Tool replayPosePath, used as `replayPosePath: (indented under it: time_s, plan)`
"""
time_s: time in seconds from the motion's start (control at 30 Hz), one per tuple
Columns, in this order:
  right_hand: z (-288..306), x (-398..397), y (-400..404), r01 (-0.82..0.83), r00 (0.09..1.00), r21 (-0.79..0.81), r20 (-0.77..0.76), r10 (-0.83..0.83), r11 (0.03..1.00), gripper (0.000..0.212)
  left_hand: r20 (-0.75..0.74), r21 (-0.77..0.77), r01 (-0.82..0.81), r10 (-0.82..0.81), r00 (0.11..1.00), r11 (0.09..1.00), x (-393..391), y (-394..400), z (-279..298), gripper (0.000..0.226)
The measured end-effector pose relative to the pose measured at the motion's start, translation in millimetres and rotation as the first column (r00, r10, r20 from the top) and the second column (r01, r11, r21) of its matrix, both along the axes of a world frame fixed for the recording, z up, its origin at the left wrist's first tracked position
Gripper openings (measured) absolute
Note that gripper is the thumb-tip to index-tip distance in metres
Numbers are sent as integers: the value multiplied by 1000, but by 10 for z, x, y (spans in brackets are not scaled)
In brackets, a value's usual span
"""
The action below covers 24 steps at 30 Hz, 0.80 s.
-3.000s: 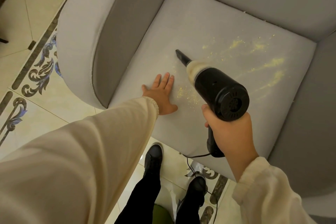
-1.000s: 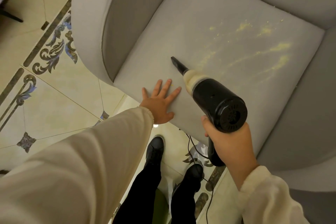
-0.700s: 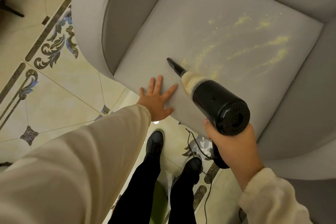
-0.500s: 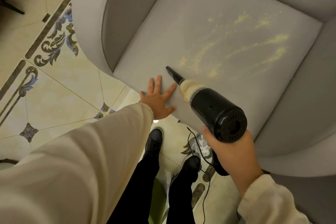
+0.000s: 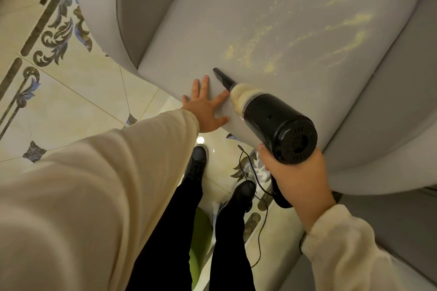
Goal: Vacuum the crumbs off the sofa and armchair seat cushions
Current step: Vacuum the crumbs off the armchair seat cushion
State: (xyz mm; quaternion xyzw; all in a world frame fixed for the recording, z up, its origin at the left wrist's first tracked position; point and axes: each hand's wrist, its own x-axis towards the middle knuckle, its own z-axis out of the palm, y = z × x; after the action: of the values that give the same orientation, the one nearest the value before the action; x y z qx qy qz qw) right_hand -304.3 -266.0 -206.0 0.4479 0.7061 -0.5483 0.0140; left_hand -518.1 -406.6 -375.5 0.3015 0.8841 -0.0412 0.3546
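Two hands are at work on my feed. My right hand (image 5: 296, 178) grips the handle of the black handheld vacuum (image 5: 272, 120), its narrow nozzle (image 5: 222, 78) pointing away from the grip and down at the grey armchair seat cushion (image 5: 272, 30). Just left of the nozzle, my left hand (image 5: 205, 106) lies flat on the cushion's front edge, fingers straight and spread. Yellow crumbs (image 5: 255, 51) streak the cushion just beyond the nozzle tip and farther right. A thin cord (image 5: 260, 231) hangs below the grip.
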Motion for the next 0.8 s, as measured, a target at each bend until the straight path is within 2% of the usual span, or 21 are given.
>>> replayPosePath:
  time_s: [0.13, 0.27, 0.37, 0.5, 0.6, 0.8]
  plan:
    - [-40, -7, 58, -20, 1000, 69, -23, 22, 997, 27, -2, 4, 5, -5, 1000, 1000, -1, 7, 52, 86]
    - [-45, -208, 190, 128, 990, -2, -62, -128, 992, 16, 37, -7, -18, 19, 999, 1000, -9, 15, 167, 80]
    - [-51, -341, 256, 179, 981, -12, -78, -179, 984, 14, 41, 5, -28, 27, 999, 1000, -11, 37, 199, 76]
    - [-25, -354, 236, 149, 983, -38, -106, -153, 988, 13, -46, 13, 43, -43, 998, 999, -52, 99, 160, 76]
    - [-60, -313, 202, 107, 989, -30, -101, -109, 994, 13, -36, 5, 60, -60, 998, 998, -62, 197, 105, 80]
    - [-101, -311, 220, 179, 980, -53, -73, -182, 982, 15, -33, -6, 98, -98, 995, 995, 8, 281, 26, 83]
